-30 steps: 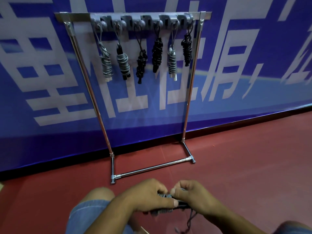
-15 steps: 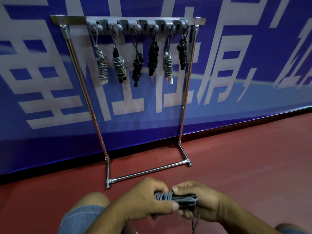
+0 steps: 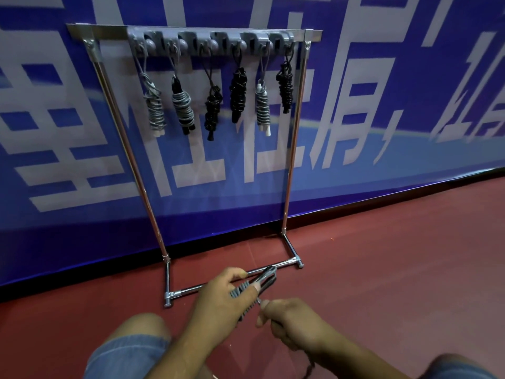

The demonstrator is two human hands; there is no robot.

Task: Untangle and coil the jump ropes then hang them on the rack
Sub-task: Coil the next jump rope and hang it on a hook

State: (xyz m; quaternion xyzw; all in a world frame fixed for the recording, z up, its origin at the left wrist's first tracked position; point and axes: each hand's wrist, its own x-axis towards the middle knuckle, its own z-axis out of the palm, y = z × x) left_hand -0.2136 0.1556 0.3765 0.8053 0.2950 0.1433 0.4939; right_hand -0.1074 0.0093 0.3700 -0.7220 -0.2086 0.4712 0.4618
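My left hand (image 3: 224,302) grips a coiled jump rope bundle (image 3: 257,285), grey cord wound round dark handles, tilted up toward the right just above the floor. My right hand (image 3: 289,321) sits close beside it, fingers curled, pinching the thin cord that runs off the bundle; a loose dark cord end (image 3: 310,369) trails below my right wrist. Ahead stands the metal rack (image 3: 191,31), with several coiled ropes hanging from its grey hooks: grey ones (image 3: 155,108) and black ones (image 3: 237,94).
The rack's chrome base bar (image 3: 218,283) lies on the red floor (image 3: 396,269) right behind my hands. A blue banner with large white characters (image 3: 382,105) covers the wall behind the rack. My knees in denim shorts (image 3: 128,356) are at the bottom.
The bundle has risen and tilted up in my left hand. My right hand has let go of the bundle and dropped back, now holding only the cord. The view moved closer to the rack.
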